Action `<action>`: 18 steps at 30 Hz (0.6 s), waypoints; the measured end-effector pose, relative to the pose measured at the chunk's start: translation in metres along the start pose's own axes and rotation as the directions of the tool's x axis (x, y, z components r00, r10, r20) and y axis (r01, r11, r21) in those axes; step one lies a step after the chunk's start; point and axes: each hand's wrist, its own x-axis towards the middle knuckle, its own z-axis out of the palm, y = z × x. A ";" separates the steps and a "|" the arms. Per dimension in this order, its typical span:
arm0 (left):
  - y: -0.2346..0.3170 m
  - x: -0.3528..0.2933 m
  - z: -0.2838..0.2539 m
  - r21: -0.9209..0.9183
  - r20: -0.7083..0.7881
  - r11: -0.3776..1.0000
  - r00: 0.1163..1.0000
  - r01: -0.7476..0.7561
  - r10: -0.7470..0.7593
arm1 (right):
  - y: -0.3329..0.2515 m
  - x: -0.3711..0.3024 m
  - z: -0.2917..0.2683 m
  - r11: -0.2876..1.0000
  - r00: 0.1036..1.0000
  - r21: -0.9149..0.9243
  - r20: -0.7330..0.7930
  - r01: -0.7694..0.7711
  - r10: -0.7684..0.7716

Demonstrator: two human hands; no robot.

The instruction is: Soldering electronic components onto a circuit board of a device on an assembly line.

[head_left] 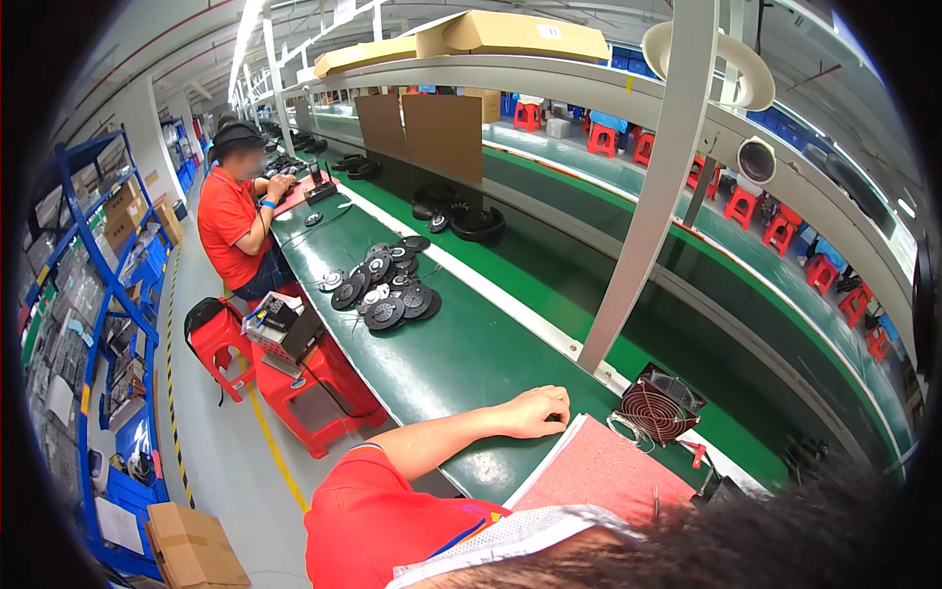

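My left hand point(538, 410) rests on the green tabletop point(461, 368), its fingers curled in and pressed together. Nothing shows sticking out of it. Just to its right lies a pink-red mat point(613, 469) with a pale edge. Past that mat stands a small black fan point(655, 410) with a round grille and loose pale wires. Farther along the bench, a pile of round black discs with thin wires point(385, 285) lies well away from my hand; some show silvery centres. My right hand does not appear; dark hair covers the lower right.
A pale upright post point(653, 187) rises beyond the bench edge. Black ring-shaped parts point(478, 224) lie on the green conveyor point(549, 285). A person in red point(234, 221) works farther left. Red stools point(319, 388), one bearing a metal box point(285, 326), stand beside the bench; blue shelving point(98, 255) lines the aisle.
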 end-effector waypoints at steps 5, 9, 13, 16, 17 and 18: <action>0.003 0.000 -0.001 0.021 0.002 1.000 1.000 0.022 -0.022 | 0.020 -0.024 0.036 0.812 0.943 0.484 0.111 -0.326 0.313; 0.000 0.000 0.001 0.024 -0.005 1.000 1.000 -0.007 0.008 | 0.020 -0.024 0.037 0.813 0.940 0.476 0.115 -0.336 0.322; 0.002 0.000 -0.001 0.021 0.007 1.000 1.000 0.008 -0.008 | 0.023 -0.026 0.040 0.817 0.943 0.474 0.118 -0.329 0.311; 0.001 -0.001 -0.001 0.020 0.007 1.000 1.000 0.003 -0.004 | 0.023 -0.026 0.039 0.821 0.946 0.473 0.108 -0.319 0.306; 0.001 -0.001 -0.001 0.022 0.012 1.000 1.000 0.002 -0.002 | 0.022 -0.026 0.040 0.821 0.946 0.473 0.110 -0.320 0.305; 0.001 -0.001 -0.001 0.021 0.012 1.000 1.000 0.004 -0.004 | 0.022 -0.026 0.040 0.815 0.941 0.474 0.112 -0.333 0.320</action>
